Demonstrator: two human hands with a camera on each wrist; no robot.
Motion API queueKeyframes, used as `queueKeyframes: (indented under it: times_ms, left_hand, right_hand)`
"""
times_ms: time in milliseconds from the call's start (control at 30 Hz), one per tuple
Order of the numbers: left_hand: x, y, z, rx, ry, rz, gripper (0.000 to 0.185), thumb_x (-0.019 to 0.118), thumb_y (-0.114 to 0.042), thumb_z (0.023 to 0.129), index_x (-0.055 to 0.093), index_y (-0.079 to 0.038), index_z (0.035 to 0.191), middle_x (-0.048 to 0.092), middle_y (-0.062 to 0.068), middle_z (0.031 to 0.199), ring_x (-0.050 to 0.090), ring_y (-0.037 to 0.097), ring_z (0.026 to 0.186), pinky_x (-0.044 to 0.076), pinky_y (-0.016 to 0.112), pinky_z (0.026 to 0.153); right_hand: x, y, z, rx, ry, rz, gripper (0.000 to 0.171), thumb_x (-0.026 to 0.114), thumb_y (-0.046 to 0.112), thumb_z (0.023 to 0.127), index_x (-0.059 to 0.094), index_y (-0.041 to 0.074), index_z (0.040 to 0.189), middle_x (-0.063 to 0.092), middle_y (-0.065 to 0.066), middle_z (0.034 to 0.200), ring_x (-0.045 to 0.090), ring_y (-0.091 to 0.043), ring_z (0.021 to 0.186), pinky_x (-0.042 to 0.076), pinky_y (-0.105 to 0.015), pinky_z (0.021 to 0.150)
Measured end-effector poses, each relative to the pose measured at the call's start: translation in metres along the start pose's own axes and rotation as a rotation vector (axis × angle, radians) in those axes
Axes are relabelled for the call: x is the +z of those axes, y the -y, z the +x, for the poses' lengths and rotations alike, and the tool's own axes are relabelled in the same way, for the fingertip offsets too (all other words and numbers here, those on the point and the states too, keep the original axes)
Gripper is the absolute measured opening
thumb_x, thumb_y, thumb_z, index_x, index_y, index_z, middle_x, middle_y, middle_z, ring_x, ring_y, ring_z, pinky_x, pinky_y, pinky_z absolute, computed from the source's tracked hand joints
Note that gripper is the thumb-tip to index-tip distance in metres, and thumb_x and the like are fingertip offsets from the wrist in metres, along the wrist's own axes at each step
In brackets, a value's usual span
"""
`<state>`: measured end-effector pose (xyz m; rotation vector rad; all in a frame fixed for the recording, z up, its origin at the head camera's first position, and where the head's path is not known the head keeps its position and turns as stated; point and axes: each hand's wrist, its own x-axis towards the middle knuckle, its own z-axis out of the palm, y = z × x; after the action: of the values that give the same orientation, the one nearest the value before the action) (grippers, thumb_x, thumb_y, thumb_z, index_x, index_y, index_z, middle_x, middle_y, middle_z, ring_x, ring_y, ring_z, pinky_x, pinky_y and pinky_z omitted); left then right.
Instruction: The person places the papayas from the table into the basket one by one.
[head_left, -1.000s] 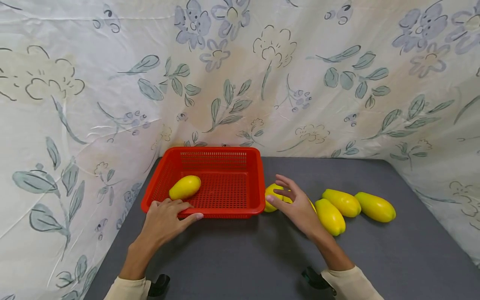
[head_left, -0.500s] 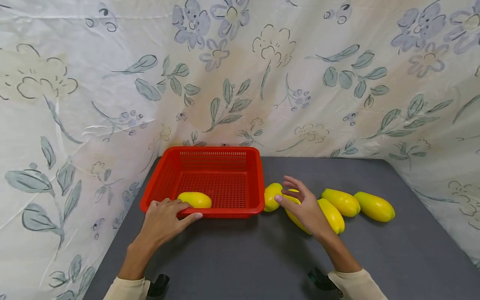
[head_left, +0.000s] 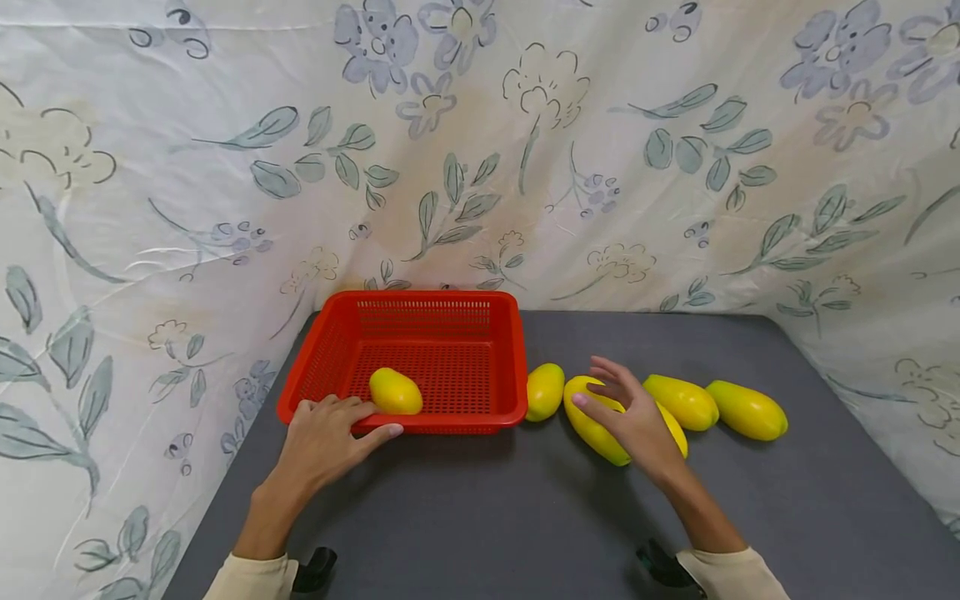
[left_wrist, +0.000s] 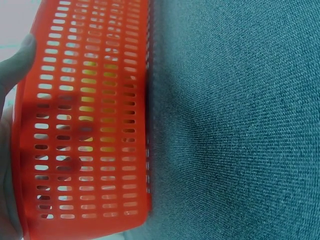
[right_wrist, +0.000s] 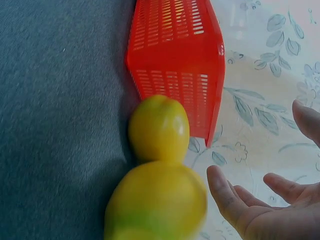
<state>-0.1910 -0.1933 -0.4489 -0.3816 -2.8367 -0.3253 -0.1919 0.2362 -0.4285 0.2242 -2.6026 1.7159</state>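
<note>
My left hand holds the front rim of a red plastic basket, fingers over the edge and thumb along the outside. In the left wrist view its thumb lies at the rim of the slotted wall. One smooth yellow oblong fruit lies inside, near that hand. My right hand hovers with fingers spread over a yellow fruit, holding nothing. Another yellow fruit sits against the basket's right side. In the right wrist view the fingers are apart from the nearer fruit.
More yellow fruits lie right of my right hand: one partly hidden behind it, one farther back and one at the far right. A grey cloth-covered table lies below; a floral curtain hangs behind.
The fruit in the basket has rolled rightward and turned. My right hand has moved right, away from the basket, uncovering the two nearest fruits. The left hand stays on the rim.
</note>
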Motion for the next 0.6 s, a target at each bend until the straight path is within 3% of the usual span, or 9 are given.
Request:
queueKeyframes:
  times_ms: [333,600]
  left_hand:
    - [0.002,0.001,0.0,0.008,-0.02,-0.002,0.058,0.068,-0.068,0.091,0.08,-0.022,0.124,0.079,0.01,0.12,0.066,0.029,0.094,0.039,0.043,0.078]
    - [0.003,0.001,0.0,0.015,-0.037,-0.016,0.057,0.068,-0.068,0.091,0.08,-0.023,0.122,0.079,0.007,0.12,0.066,0.026,0.089,0.039,0.041,0.077]
  right_hand:
    - [-0.016,-0.008,-0.005,-0.006,-0.036,-0.025,0.071,0.07,0.036,0.104,0.036,0.019,0.164,0.044,-0.015,0.163,0.05,-0.04,0.145,0.045,-0.064,0.11]
    - [-0.031,-0.01,-0.008,0.037,-0.071,-0.074,0.076,0.069,0.044,0.103,0.033,0.02,0.166,0.04,-0.016,0.166,0.048,-0.041,0.145,0.046,-0.063,0.109]
